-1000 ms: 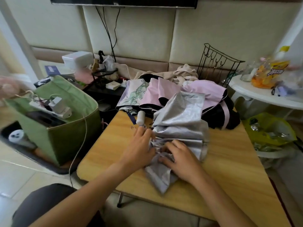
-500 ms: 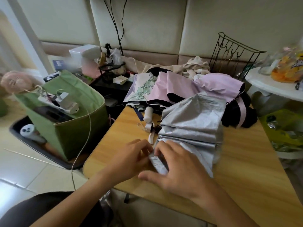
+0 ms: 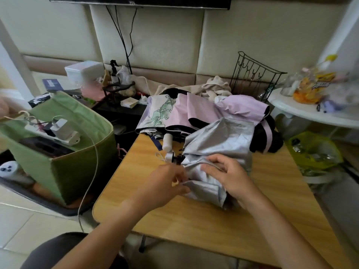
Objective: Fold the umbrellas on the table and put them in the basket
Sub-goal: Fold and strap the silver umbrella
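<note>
Silver umbrella (image 3: 217, 140) between both hands (image 3: 196, 181).

No legible text; print on snack bag (image 3: 318, 85) blurred.

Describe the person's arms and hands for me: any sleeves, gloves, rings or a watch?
Both forearms are bare right to the bottom edge of the head view, so no sleeve shows. The left hand and right hand wear no gloves, and no ring, watch or bracelet is visible on either hand or wrist.
</note>
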`<control>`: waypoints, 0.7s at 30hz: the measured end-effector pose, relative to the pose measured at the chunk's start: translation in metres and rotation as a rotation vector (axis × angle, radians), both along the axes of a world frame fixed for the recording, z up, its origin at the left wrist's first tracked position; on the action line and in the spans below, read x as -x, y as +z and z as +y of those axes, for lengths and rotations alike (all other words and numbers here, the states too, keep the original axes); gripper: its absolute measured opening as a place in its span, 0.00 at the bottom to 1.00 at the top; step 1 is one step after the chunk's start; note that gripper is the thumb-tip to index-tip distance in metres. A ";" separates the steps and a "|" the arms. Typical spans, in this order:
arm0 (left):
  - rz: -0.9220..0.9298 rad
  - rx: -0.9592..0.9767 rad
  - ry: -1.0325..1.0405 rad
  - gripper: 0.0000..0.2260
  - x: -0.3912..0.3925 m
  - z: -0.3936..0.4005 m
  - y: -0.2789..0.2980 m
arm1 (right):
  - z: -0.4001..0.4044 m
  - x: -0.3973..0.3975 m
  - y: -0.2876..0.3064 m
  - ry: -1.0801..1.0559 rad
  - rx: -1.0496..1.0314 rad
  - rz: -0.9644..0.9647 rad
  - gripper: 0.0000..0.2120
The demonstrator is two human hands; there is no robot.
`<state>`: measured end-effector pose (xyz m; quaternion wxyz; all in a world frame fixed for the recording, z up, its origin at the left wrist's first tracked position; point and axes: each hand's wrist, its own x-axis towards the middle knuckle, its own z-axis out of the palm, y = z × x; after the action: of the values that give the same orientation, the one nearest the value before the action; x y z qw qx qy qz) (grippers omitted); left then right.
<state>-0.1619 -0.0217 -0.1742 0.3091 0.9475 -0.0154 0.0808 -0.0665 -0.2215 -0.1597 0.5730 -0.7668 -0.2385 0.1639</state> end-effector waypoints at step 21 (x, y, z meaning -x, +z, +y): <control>-0.125 0.052 -0.176 0.10 0.008 0.015 0.013 | -0.006 0.052 0.020 0.087 0.010 -0.348 0.07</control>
<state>-0.1695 -0.0067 -0.1608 0.3377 0.9273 -0.1157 0.1125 -0.1187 -0.2271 -0.1395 0.5115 -0.7754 -0.3661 0.0545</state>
